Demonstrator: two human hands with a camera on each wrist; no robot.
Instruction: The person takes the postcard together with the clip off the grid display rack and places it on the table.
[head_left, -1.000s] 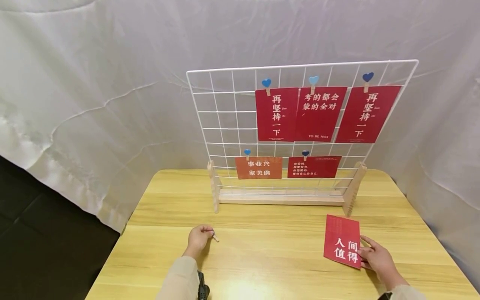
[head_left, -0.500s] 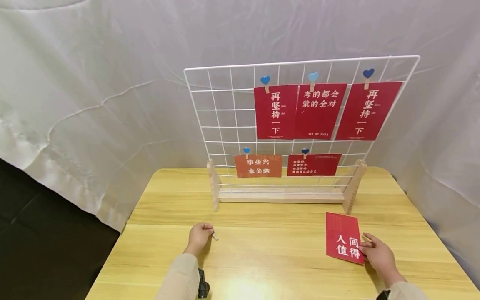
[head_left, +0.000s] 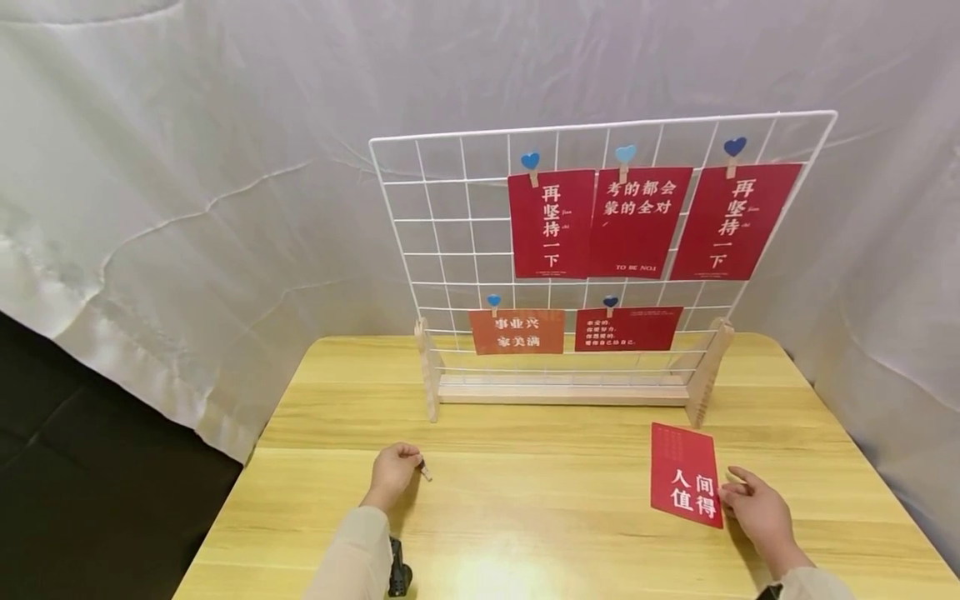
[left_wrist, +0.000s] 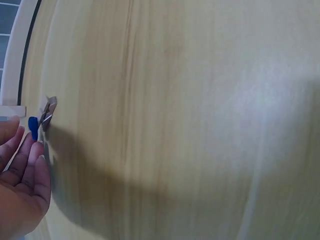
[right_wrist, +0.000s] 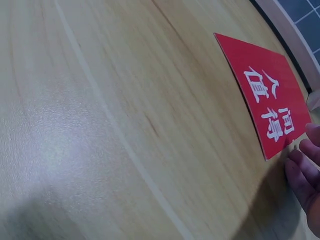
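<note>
In my left hand (head_left: 393, 476), thumb and fingers pinch a small clothespin (head_left: 425, 469) just above the table. Its blue heart (left_wrist: 33, 128) sits at the fingertips in the left wrist view, and its peg end (left_wrist: 48, 113) points away from the hand. My right hand (head_left: 759, 515) pinches the lower right edge of a red card (head_left: 678, 457) with white Chinese characters. In the right wrist view the same card (right_wrist: 255, 55) is close over the table, its lower edge meeting the fingertips.
A white wire grid rack (head_left: 442, 221) on wooden feet (head_left: 708, 375) stands at the table's back. Heart clothespins (head_left: 530, 160) hold several cards on it, among them an orange one (head_left: 480, 340). Pale curtains (head_left: 247, 167) hang behind the wooden table (head_left: 525, 483).
The red card has turned slightly and slipped farther out from under my right thumb. My left hand has shifted slightly left and up with the clothespin.
</note>
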